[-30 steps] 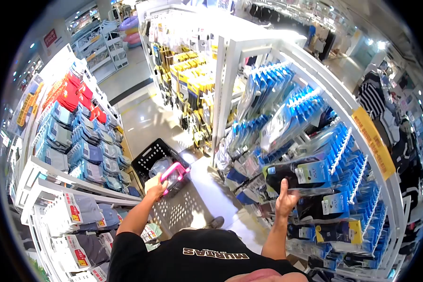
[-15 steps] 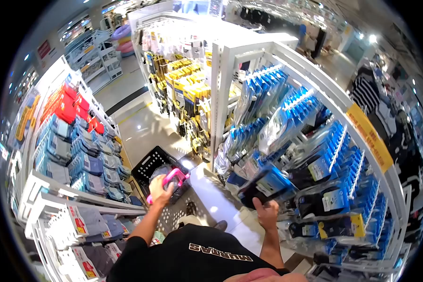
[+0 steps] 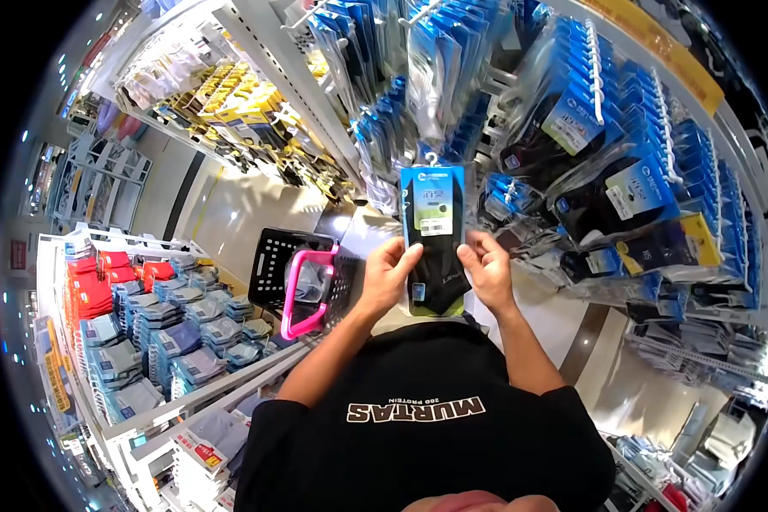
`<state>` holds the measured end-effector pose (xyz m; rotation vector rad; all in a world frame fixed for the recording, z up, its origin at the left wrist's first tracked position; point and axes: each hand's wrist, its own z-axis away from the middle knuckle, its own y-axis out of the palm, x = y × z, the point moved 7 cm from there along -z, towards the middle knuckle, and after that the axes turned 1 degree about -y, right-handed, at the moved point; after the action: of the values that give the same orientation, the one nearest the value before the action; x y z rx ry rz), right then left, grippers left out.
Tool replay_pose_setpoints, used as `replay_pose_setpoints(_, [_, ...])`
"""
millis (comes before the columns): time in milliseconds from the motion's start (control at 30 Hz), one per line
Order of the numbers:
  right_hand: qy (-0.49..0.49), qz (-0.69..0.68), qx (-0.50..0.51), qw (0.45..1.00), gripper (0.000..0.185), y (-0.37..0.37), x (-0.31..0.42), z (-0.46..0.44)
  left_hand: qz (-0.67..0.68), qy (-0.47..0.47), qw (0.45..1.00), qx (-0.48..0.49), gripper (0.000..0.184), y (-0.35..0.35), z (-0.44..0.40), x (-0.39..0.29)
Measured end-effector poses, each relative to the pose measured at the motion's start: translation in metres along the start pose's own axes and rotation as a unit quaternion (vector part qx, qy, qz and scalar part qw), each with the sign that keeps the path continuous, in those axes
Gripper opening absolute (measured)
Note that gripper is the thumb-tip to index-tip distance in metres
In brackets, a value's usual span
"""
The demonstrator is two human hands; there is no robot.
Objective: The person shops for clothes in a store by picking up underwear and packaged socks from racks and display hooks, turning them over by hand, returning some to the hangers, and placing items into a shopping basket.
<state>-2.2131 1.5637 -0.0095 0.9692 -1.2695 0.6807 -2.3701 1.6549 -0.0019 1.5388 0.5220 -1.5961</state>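
Note:
A pack of black socks (image 3: 436,260) with a blue header card and a small hook at its top is held upright before my chest. My left hand (image 3: 387,275) grips its left edge, thumb on the front. My right hand (image 3: 488,268) pinches its right edge in the same way. To the left of my left hand stands a black basket (image 3: 273,266) with a pink handle (image 3: 291,299), which no hand touches. A clear plastic item lies inside the basket.
Blue-carded sock packs (image 3: 631,198) hang on hooks at the right, behind a white rack frame. Yellow-carded packs (image 3: 246,102) hang at the upper left. Stacked blue and red packs (image 3: 179,337) fill a shelf on the left. Tiled floor (image 3: 230,203) shows beyond the basket.
The sock pack has come off to the right rack and is now in front of my chest. My left hand has let go of the pink handle and taken the pack's edge. The view has turned right.

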Motion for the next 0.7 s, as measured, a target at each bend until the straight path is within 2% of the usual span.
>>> replay_pose_setpoints(100, [0.029, -0.053, -0.003, 0.998, 0.036, -0.008, 0.004, -0.001, 0.0, -0.009, 0.999, -0.042, 0.02, -0.004, 0.008, 0.011])
replay_pose_setpoints(200, [0.035, -0.026, 0.001, 0.999, 0.037, -0.017, -0.005, 0.0, -0.009, -0.008, 0.998, -0.061, 0.019, -0.001, 0.015, 0.025])
replay_pose_setpoints(367, [0.049, -0.054, 0.014, 0.997, 0.038, -0.013, -0.013, -0.001, -0.109, 0.005, 0.992, -0.07, 0.022, 0.017, 0.031, 0.005])
replay_pose_setpoints(400, [0.051, -0.07, 0.006, 0.996, 0.031, -0.011, -0.014, 0.001, -0.124, 0.034, 0.991, -0.038, 0.026, 0.026, 0.035, -0.001])
replay_pose_setpoints(467, [0.074, -0.113, 0.023, 0.991, 0.033, -0.005, -0.012, -0.001, -0.153, 0.094, 0.983, 0.031, 0.034, 0.043, 0.04, -0.012])
replay_pose_setpoints(500, [0.096, -0.152, 0.047, 0.983, 0.039, -0.006, -0.029, 0.0, -0.144, 0.189, 0.968, 0.084, 0.047, 0.059, 0.041, -0.023])
replay_pose_setpoints(533, [0.137, -0.085, 0.1, 0.982, 0.051, -0.008, -0.027, 0.004, -0.18, 0.222, 0.949, 0.13, 0.05, 0.076, 0.044, -0.039])
replay_pose_setpoints(567, [0.194, -0.332, 0.227, 0.895, 0.06, 0.005, -0.046, 0.001, -0.261, 0.263, 0.917, 0.148, 0.048, 0.087, 0.049, -0.044])
replay_pose_setpoints(600, [0.235, -0.549, 0.338, 0.728, 0.069, 0.014, -0.053, -0.001, -0.341, 0.302, 0.875, 0.162, 0.046, 0.097, 0.055, -0.047])
replay_pose_setpoints(667, [0.2, -0.611, 0.411, 0.647, 0.083, 0.021, -0.041, 0.003, -0.408, 0.305, 0.842, 0.177, 0.044, 0.114, 0.061, -0.048])
replay_pose_setpoints(700, [0.208, -0.621, 0.421, 0.627, 0.086, 0.019, -0.038, 0.005, -0.426, 0.314, 0.831, 0.173, 0.042, 0.118, 0.063, -0.051])
